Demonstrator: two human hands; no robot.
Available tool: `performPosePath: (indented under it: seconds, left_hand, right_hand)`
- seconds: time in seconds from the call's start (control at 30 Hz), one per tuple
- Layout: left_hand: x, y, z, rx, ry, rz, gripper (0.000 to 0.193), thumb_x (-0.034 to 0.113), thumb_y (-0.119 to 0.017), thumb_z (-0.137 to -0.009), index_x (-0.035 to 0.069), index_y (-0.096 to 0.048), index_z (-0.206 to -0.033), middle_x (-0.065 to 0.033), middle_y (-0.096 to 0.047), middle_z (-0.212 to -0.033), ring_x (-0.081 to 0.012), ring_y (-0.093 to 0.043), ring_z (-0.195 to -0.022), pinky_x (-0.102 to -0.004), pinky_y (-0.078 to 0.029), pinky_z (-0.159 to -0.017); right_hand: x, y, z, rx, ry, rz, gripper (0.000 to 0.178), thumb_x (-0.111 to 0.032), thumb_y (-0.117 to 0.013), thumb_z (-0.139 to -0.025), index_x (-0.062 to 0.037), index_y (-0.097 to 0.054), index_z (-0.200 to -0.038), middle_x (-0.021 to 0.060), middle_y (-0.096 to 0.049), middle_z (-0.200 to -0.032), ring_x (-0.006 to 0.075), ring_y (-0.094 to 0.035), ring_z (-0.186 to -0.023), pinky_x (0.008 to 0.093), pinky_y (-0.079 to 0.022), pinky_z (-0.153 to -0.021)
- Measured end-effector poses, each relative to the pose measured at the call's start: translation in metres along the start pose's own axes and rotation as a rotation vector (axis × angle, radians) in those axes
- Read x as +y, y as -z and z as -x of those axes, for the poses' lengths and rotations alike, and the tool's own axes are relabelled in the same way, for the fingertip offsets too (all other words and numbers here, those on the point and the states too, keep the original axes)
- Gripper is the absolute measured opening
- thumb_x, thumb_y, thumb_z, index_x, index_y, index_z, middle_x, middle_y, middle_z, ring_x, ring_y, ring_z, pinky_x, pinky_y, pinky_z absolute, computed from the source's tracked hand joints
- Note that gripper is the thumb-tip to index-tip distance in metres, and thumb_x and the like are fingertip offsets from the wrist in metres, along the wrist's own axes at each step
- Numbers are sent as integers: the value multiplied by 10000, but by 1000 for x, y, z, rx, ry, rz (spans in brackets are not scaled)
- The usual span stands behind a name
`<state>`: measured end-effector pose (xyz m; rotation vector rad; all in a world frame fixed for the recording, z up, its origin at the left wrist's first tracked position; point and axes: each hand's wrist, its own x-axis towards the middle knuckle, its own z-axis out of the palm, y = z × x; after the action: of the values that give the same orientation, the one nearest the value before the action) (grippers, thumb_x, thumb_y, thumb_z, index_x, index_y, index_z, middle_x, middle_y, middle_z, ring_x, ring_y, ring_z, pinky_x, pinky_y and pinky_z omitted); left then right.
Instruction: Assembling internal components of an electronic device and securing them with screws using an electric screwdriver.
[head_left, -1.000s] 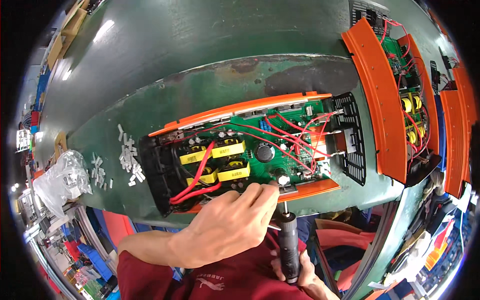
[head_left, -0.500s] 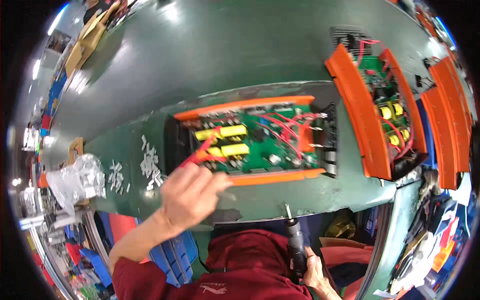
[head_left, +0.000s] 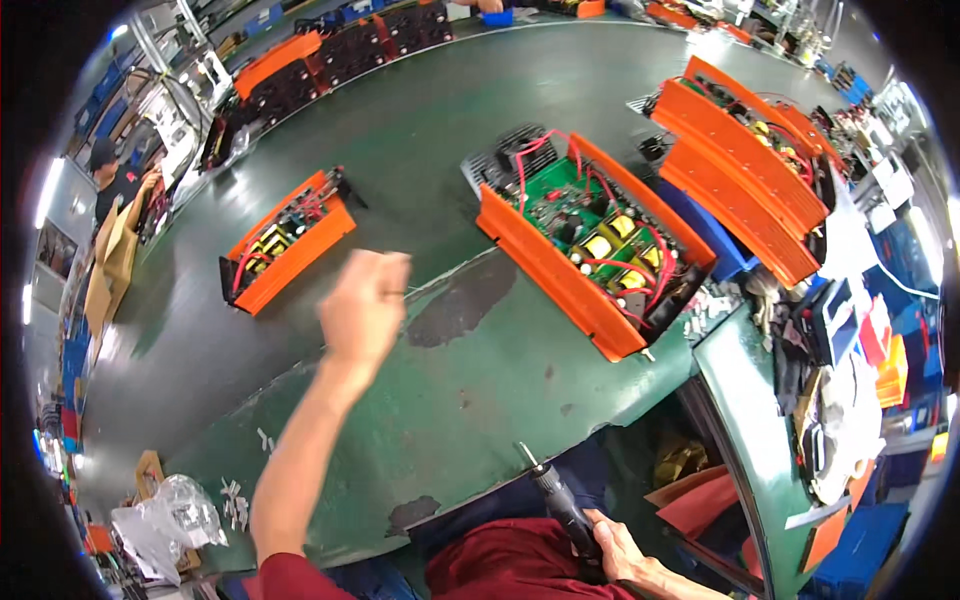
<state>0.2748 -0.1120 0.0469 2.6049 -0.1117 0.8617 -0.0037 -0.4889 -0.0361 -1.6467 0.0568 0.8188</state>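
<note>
My right hand (head_left: 618, 548) is wrapped round a black electric screwdriver (head_left: 563, 500), its metal bit pointing up and left over the table's front edge. Over the middle left of the table is my left hand (head_left: 362, 310), blurred and with curled fingers; whatever they may hold is hidden. Just beyond it, apart from the fingers, lies an orange-sided electronics unit (head_left: 300, 262) with yellow parts inside. To the right of that hand, a larger-looking open unit (head_left: 500, 225) shows a green circuit board (head_left: 565, 205), yellow coils and red wires between its orange walls.
Further orange-sided units (head_left: 735, 190) stand at the right beside a blue bin (head_left: 705, 235). Small pale pieces (head_left: 235, 505) and a clear plastic bag (head_left: 185, 515) lie near left. Beyond the table's left edge, a person (head_left: 115, 185) stands by a cardboard box (head_left: 112, 255). More units (head_left: 330, 75) line the far side.
The unit that lay before me is now farther away at the left, turned at an angle. My left hand has moved up, away from me. The view has shifted right; the screwdriver stays in my right hand.
</note>
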Motion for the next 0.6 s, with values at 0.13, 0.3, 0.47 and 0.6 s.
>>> performPosePath:
  seconds: [0.13,0.3,0.47,0.6]
  left_hand:
    - [94,-73,-16,-657,246,295,646,572,-447,-1037,37,-745,-832,-228,-714,-777,-418,-712,-811,-464,-557,-767]
    - [118,-114,-26,-788,479,782,704,535,-432,-1032,-69,-724,-820,-184,-730,-719,-274,-719,-681,-362,-550,-718]
    - [119,-108,-43,-865,352,666,642,430,-439,-1020,-108,-704,-793,-193,-751,-780,-234,-678,-596,-362,-549,-662]
    - [105,-85,-26,-844,365,791,590,377,-418,-1020,-134,-673,-870,-215,-754,-797,-263,-713,-618,-377,-573,-699]
  right_hand:
    - [-5,1,-3,52,50,9,590,-490,-317,-1095,-45,-520,-1425,118,-718,-917,220,-664,-841,383,-515,-812]
    - [-9,10,3,208,197,132,608,-499,-297,-1087,-39,-521,-1417,108,-698,-933,227,-642,-855,398,-505,-815]
    - [-2,33,-7,329,197,-36,855,-747,-275,-991,-6,-568,-1301,50,-664,-841,137,-563,-684,326,-441,-619]
    - [-31,63,-18,492,223,-161,798,-755,-300,-986,-37,-599,-1166,27,-618,-759,121,-523,-583,296,-408,-522]
